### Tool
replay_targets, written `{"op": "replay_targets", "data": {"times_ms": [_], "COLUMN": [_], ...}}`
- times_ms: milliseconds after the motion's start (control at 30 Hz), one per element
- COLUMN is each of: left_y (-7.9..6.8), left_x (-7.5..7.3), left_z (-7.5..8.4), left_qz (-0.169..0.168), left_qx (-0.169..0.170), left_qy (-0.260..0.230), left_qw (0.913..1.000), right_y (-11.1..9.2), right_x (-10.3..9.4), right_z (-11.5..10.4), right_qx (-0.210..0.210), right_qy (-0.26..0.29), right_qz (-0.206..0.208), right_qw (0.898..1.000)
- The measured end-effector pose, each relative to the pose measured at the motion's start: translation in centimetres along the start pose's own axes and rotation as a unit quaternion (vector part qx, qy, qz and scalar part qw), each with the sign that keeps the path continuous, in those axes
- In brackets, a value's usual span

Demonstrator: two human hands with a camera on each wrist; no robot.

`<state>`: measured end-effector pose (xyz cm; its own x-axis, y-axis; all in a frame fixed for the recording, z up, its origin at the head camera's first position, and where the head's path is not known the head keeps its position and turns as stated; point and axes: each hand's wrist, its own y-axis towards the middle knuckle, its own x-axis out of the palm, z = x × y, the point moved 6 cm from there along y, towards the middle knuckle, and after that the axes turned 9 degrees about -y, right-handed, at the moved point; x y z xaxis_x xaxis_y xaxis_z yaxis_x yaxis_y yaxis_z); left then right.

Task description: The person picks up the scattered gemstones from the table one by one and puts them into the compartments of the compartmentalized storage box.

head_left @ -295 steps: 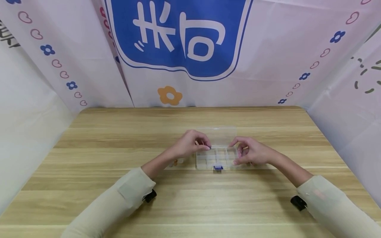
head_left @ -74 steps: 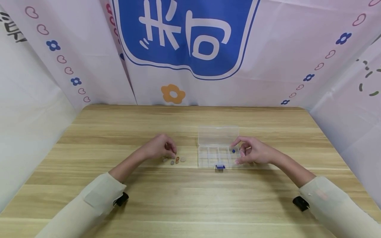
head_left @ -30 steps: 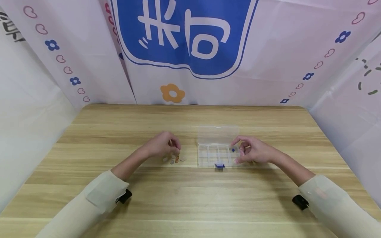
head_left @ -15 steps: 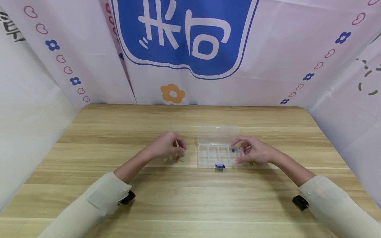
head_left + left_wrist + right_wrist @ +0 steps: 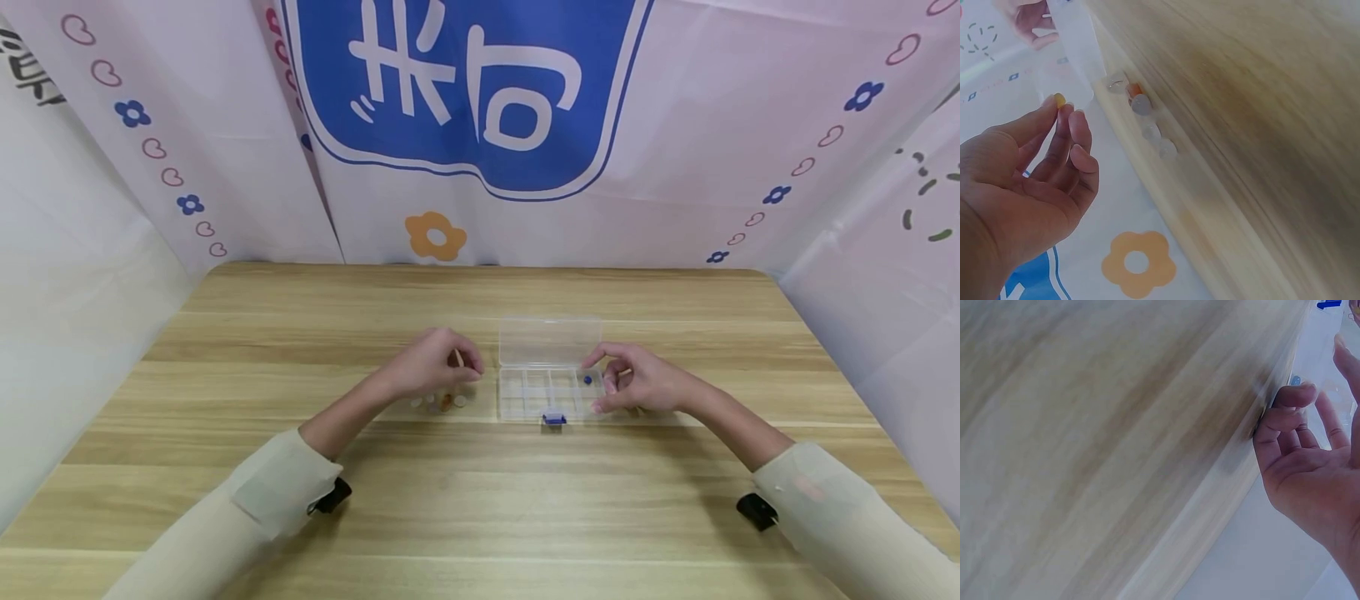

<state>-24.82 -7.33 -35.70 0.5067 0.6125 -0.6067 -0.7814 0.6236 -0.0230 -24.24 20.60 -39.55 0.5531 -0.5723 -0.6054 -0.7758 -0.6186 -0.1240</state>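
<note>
My left hand (image 5: pixel 431 364) pinches a small yellow bead (image 5: pixel 1060 100) between thumb and index finger, above the table and just left of a clear plastic compartment box (image 5: pixel 537 390). The box's lid (image 5: pixel 551 342) stands open at the back, and a blue clasp (image 5: pixel 554 419) sits at its front. A dark blue bead (image 5: pixel 588 380) lies in the back right compartment. My right hand (image 5: pixel 641 379) holds the box's right end, index finger at the back corner and thumb near the front. Several clear, greyish and orange beads (image 5: pixel 1141 104) lie beneath my left hand.
The wooden table (image 5: pixel 480 508) carries the box and loose beads. A white printed cloth (image 5: pixel 675 150) hangs behind it, with more cloth at both sides. Black wrist devices (image 5: pixel 330 495) hang below both sleeves.
The dark blue bead, held by my left hand earliest, now lies in the box. My left hand has since gone left to the loose beads, then risen and moved right towards the box.
</note>
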Motion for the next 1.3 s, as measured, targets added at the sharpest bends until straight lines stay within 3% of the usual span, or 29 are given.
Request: {"op": "replay_targets", "data": {"times_ms": [700,1300], "left_y": [1.2,3.1], "left_x": [1.1,3.1], "left_z": [1.3,2.3], "left_qz": [-0.012,-0.025], "left_qx": [-0.005,0.029], "left_qy": [-0.02,-0.029], "left_qw": [0.9997,0.9989], "right_y": [0.0,0.0], "right_x": [0.1,0.0], "right_z": [0.2,0.1], "right_qx": [-0.002,-0.004], "right_qy": [-0.003,-0.007], "right_qz": [-0.003,-0.001], "right_qw": [1.0,1.0]}}
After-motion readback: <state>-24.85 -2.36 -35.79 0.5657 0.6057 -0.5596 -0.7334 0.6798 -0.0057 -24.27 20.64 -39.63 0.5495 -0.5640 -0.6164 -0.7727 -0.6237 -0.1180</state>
